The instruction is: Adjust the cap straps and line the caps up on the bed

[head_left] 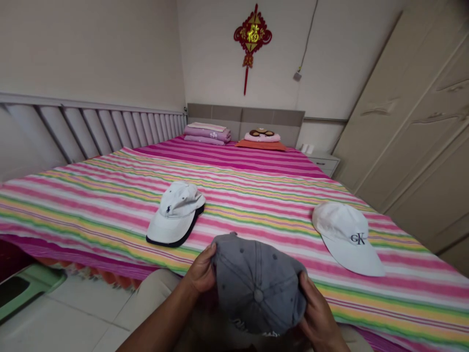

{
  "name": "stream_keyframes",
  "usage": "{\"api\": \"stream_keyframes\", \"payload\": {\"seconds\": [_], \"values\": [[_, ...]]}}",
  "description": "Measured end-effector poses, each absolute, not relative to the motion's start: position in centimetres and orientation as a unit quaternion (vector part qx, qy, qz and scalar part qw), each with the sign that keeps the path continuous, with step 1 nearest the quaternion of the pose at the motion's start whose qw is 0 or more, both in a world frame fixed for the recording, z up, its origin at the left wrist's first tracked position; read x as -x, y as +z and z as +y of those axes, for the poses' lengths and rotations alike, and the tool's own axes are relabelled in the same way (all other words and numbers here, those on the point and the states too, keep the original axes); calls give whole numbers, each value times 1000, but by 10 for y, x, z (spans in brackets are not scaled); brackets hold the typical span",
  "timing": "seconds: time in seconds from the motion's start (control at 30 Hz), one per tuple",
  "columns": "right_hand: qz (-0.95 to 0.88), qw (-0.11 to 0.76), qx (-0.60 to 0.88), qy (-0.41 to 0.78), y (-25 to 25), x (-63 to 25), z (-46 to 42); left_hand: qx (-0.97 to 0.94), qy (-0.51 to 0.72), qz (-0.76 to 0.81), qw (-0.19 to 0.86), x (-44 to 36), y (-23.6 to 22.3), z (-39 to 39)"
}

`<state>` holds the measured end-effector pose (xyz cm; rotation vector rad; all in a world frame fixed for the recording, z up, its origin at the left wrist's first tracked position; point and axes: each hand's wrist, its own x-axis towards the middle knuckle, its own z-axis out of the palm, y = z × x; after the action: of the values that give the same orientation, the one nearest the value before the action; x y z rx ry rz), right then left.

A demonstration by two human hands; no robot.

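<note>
A grey baseball cap (252, 281) is held between my two hands at the near edge of the bed, its crown and top button facing me. My left hand (202, 270) grips the cap's left side, thumb on the outside. On the opposite side my right hand (318, 309) pinches the rim, with its other fingers partly hidden. Pale lettering shows low on the cap; its brim is out of sight. To the left lies a white cap (179, 205) with a dark brim edge and small dark emblem. Another white cap (342, 230), bearing dark letters, rests on the right.
The bed wears a striped sheet (249, 195). Folded purple bedding (207, 134) and a pink and orange pile (262, 139) sit by the headboard (220, 113). A railing (102, 122) runs along the left, a wardrobe (410, 122) along the right. A green stool (40, 288) stands lower left.
</note>
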<state>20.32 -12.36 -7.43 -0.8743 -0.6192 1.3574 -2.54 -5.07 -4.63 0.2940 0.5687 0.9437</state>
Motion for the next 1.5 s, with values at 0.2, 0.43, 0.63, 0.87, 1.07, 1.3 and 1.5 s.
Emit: {"api": "stream_keyframes", "payload": {"seconds": [0.2,0.43,0.63,0.87,1.07,1.3,1.5], "values": [[-196,669,335,633,-63,-205,-127,-178,422,264,849,30,-45,-53],[-226,614,343,673,-51,-202,-137,-349,400,230,816,34,-33,-52],[-265,599,324,682,-44,-207,-145,-416,353,239,803,30,-23,-60],[-248,585,312,707,-37,-208,-149,-452,334,252,788,20,-12,-65],[-274,611,299,680,-27,-209,-146,-457,348,244,782,17,-3,-64],[-292,630,296,656,-13,-202,-142,-471,363,235,769,9,1,-61],[-328,601,336,647,-1,-201,-137,-497,347,218,765,6,1,-61]]}}
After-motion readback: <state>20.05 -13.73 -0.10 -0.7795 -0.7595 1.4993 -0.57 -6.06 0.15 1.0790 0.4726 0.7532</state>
